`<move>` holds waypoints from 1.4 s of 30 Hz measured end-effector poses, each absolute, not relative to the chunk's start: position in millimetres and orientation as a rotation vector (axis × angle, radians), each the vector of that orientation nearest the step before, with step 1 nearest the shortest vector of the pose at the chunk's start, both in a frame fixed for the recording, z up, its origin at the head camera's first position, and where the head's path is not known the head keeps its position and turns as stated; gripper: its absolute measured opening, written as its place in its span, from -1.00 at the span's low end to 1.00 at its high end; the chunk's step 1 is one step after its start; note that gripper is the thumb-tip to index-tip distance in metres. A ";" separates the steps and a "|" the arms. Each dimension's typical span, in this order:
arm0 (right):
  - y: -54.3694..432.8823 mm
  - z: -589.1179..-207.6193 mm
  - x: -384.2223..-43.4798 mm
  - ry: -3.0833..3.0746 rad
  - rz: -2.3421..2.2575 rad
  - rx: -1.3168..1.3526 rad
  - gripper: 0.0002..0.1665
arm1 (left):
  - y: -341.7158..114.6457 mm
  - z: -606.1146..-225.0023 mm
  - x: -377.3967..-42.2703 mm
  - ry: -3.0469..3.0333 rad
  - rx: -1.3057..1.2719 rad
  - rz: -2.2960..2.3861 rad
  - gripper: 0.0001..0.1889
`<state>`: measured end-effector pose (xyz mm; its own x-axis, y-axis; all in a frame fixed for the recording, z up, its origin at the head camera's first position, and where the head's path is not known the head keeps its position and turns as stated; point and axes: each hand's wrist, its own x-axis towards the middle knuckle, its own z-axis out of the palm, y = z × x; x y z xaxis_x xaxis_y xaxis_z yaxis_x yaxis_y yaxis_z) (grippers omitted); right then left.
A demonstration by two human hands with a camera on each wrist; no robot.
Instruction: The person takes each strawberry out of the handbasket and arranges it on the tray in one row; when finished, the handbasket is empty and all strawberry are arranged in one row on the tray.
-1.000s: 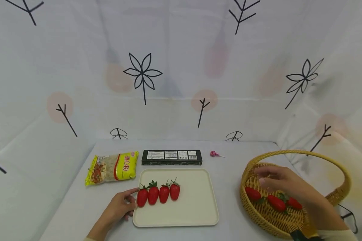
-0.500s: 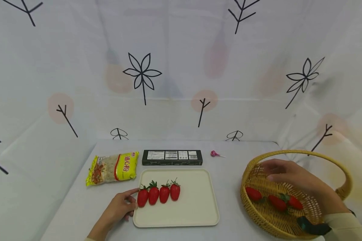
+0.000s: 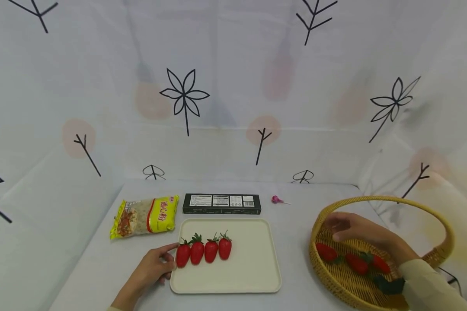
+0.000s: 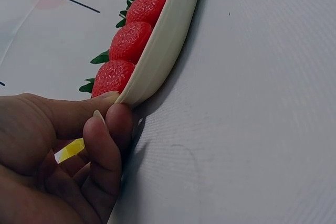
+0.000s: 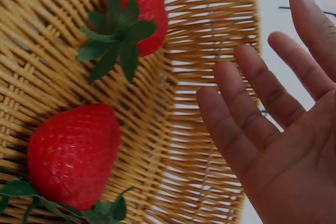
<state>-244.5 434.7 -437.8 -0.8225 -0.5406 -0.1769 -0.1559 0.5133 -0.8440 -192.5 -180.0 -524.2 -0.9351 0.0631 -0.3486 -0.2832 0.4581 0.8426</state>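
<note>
My left hand point(image 3: 153, 265) is at the left edge of a cream tray point(image 3: 253, 268), and the left wrist view shows thumb and fingers pinching the tray's rim point(image 4: 163, 61). On the tray several red strawberries point(image 3: 197, 252) with green leaves stand side by side in a row, the leftmost right by my thumb. My right hand point(image 3: 359, 229) hovers inside a round wicker basket point(image 3: 323, 278), its fingers loosely extended and holding nothing. Three strawberries point(image 3: 356, 263) lie in this basket; the right wrist view shows one strawberry point(image 5: 76, 156) near the hand, its fingertips apart from it.
Behind the tray lies a black box point(image 3: 222, 204) with printed labels. A yellow food bag point(image 3: 145, 217) is at the back left, and a pink lollipop point(image 3: 276, 199) lies back right of the tray. The basket's tall handle point(image 3: 389, 198) arches over my right arm.
My right hand dips slightly and shifts left within the basket compared with half a second ago. My left hand stays at the tray rim, and the strawberries have not moved.
</note>
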 end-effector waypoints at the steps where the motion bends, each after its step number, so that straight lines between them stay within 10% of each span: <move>1: 435.8 -441.3 -244.9 2.326 -1.250 -0.577 -0.50 | -179.6 -524.3 -192.3 2.379 -0.186 1.469 -0.32; 42: 411.4 -477.8 -242.5 2.263 -1.054 -0.552 -0.44 | -178.8 -520.4 -192.6 2.376 -0.212 1.441 -0.33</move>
